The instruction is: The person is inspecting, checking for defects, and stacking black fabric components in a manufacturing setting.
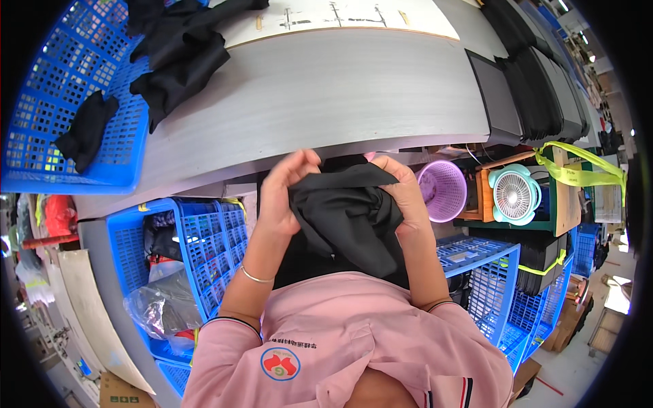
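Between my two hands, close to my lap, hangs a piece of black fabric [347,211], its upper edge stretched into a band from one hand to the other. My left hand [282,194] grips the left end of that band, fingers curled over behind it. My right hand [407,194] pinches the right end, thumb and fingers closed on the cloth. The lower part of the fabric bunches in folds over my lap. Just beyond my hands runs the front edge of a grey table [326,88].
At the far left a blue plastic basket [139,156] stands with black cloth pieces [180,75] draped over its rim. Stacks of black panels [530,88] lie at the right. Below them are a purple basket [442,192] and a small teal fan [514,194]. Blue crates [211,251] flank me.
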Demonstrator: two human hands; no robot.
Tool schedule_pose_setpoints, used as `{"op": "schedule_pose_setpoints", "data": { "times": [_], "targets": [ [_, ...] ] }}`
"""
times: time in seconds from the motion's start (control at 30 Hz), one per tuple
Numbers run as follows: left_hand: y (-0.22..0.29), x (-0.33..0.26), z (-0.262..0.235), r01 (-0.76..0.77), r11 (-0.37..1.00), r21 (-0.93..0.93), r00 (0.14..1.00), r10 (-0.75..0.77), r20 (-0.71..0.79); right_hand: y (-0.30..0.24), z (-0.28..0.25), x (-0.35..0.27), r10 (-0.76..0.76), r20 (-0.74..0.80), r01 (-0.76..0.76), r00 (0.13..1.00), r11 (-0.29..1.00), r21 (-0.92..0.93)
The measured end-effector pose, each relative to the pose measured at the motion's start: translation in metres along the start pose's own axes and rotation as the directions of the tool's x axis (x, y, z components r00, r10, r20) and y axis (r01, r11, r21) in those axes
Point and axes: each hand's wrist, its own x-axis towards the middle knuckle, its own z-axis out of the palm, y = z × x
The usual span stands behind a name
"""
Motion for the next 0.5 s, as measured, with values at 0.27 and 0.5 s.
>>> {"op": "schedule_pose_setpoints", "data": {
  "times": [0.27,0.5],
  "targets": [
    [-0.06,-0.048,-0.019,0.572,0.728,-0.377,0.819,-0.527,0.227,0.043,0.003,0.022,-0.153,0.187,0.206,0.97,0.929,-0.309],
    [-0.08,-0.043,-0.048,0.693,0.702,-0.162,0.571,-0.398,0.718,0.081,0.005,0.006,-0.027,0.229,0.103,0.973,0.939,-0.329]
  ]
}}
